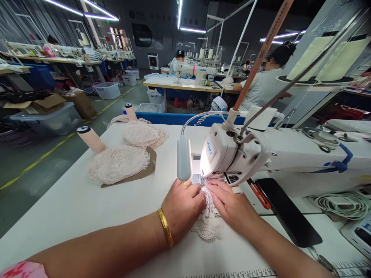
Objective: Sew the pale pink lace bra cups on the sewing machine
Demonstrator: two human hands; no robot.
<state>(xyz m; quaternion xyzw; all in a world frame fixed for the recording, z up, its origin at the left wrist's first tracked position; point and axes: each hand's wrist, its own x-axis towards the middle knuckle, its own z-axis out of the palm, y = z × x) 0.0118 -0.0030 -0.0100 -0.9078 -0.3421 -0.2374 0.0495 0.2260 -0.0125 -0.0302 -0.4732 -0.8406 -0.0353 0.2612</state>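
A white JUKI sewing machine (220, 150) stands over a piece of pale lace fabric (207, 227), whose scalloped edge spreads towards me on the table. My left hand (184, 204), with a gold bangle at the wrist, pinches the lace just left of the needle area. From the other side, my right hand (228, 202) holds the lace between its fingers, tips close to the presser foot. The needle and foot are mostly hidden by my fingers and the bright lamp glare. A grey lamp head (184, 158) hangs just above my left hand.
Stacked lace pieces (118, 164) lie on brown card at the left, with more lace (143, 133) behind. Thread cones (91, 139) stand beside them. At right are a black phone (286, 210), orange thread snips (259, 195) and a coiled cable (343, 204). A ruler (246, 274) edges the front.
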